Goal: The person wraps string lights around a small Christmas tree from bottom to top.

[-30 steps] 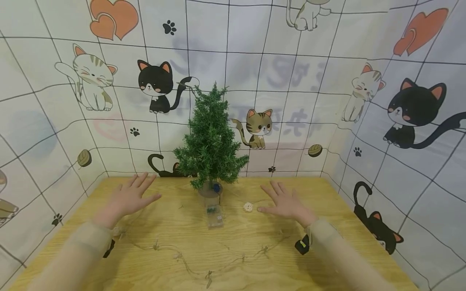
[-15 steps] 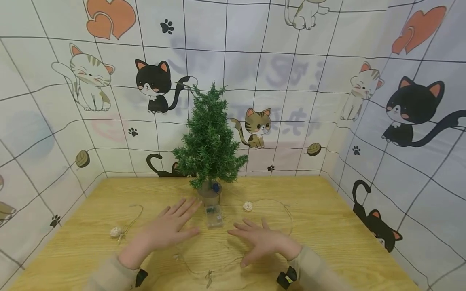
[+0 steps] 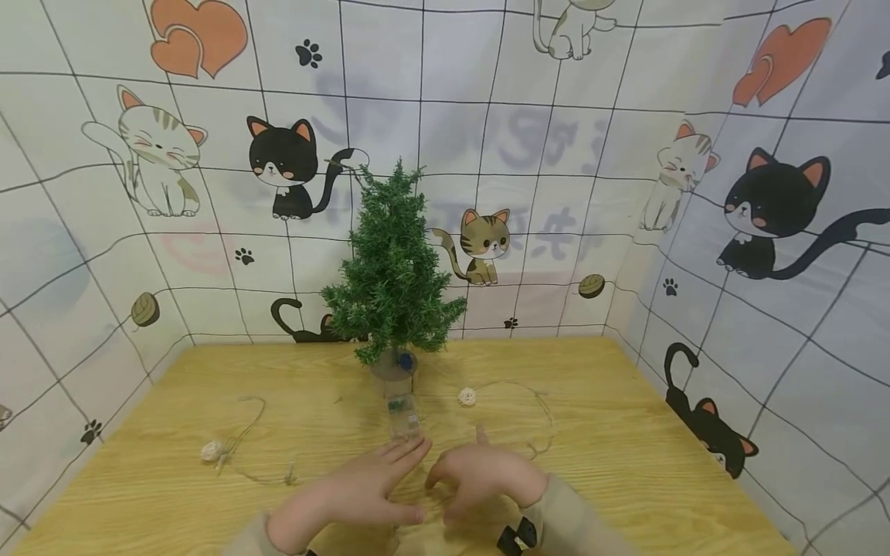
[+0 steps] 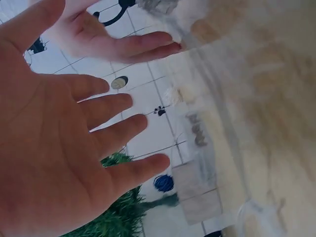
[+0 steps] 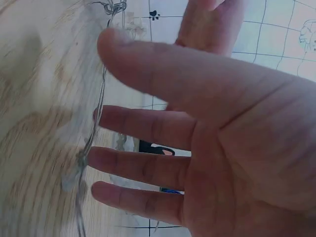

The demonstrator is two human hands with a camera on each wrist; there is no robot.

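A thin string light or cord [image 3: 260, 480] with small knots and pale woven balls lies across the wooden table. One woven ball [image 3: 211, 451] sits at left, another [image 3: 467, 396] near the middle. My left hand [image 3: 361, 486] hovers low over the table with fingers spread and nothing in them. Beside it my right hand [image 3: 487, 471] reaches down, palm toward the table. In the right wrist view its thumb and fingertips come right up to the cord [image 5: 101, 94], not curled round it. Both hands hide the cord's front middle stretch in the head view.
A small green artificial tree [image 3: 395, 270] stands at the back in a grey pot [image 3: 389, 366]. A blue bundle [image 3: 405, 360] lies against the pot, with a clear plastic box [image 3: 403, 417] in front. Cat-printed cloth walls [image 3: 556, 301] close off the back and sides.
Both hands have come inward from the table's sides and down toward the front middle, now close together. The right hand's fingers have bent down toward the cord. The camera view has shifted slightly.
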